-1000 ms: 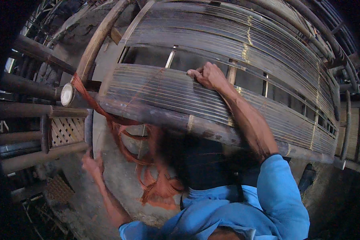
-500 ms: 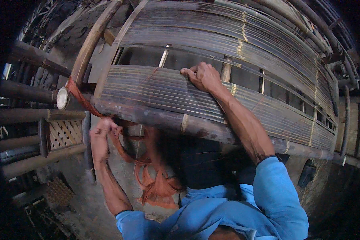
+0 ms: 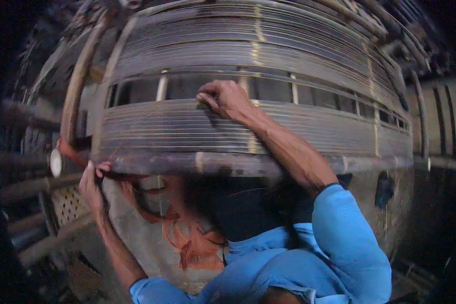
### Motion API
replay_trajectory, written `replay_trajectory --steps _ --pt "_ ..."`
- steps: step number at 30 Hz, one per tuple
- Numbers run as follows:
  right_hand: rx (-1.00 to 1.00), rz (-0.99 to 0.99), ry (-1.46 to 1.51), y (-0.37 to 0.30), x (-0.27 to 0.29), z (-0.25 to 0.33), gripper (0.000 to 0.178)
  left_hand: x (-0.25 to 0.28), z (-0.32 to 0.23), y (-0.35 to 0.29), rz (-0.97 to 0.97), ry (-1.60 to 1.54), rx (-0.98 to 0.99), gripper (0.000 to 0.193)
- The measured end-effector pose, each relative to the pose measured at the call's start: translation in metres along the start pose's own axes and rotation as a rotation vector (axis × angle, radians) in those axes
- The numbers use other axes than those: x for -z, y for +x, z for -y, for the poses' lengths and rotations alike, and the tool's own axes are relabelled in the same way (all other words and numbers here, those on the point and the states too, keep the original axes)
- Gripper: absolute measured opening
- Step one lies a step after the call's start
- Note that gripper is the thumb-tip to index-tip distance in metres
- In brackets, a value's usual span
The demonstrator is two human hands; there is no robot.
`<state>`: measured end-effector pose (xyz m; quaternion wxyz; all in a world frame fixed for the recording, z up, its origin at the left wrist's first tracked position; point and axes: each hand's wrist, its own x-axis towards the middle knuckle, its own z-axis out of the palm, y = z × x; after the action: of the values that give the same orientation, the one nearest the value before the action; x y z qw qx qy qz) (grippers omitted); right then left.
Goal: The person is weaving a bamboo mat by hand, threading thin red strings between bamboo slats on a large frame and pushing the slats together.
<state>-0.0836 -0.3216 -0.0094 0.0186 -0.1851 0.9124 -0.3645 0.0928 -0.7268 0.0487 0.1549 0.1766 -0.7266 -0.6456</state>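
Observation:
A wide rack of thin, pale-lined parallel strips (image 3: 162,126) spans the view, bound by light cross ties. My right hand (image 3: 228,104) rests at the upper edge of its lower band, fingers curled and pinched; what they hold, if anything, I cannot make out. My left hand (image 3: 91,185) is at the left end of the dark front pole (image 3: 157,163), thumb and fingers apart, beside an orange cloth strip (image 3: 72,152) tied around the pole's end. More orange cloth (image 3: 200,248) hangs in loops below the pole.
An upright bamboo post (image 3: 81,81) stands at the left, near a pale round pole end (image 3: 56,162). Lower down is a lattice panel (image 3: 70,205). A dark object (image 3: 384,190) hangs at the right beneath the pole.
The view has shifted, so the rack sits further left and flatter. My left fingers have spread from their closed shape by the orange cloth. My right hand stays at the band's upper edge.

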Motion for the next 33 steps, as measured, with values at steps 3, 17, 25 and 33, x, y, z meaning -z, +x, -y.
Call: replay_trajectory --steps 3,17,25,33 --pt "0.081 -0.35 0.107 -0.052 0.057 -0.041 0.022 0.004 0.008 -0.019 -0.316 0.81 -0.28 0.032" --pt "-0.665 -0.221 -0.212 -0.175 0.169 -0.171 0.059 -0.342 0.027 -0.159 0.521 0.568 -0.837 0.032" --pt "-0.6 -0.126 -0.04 -0.167 0.167 -0.178 0.052 -0.315 0.007 -0.16 0.846 -0.091 0.222 0.019" --pt "0.25 -0.198 -0.068 -0.152 0.142 -0.099 0.052 -0.168 -0.129 -0.135 0.583 0.23 -0.142 0.029"
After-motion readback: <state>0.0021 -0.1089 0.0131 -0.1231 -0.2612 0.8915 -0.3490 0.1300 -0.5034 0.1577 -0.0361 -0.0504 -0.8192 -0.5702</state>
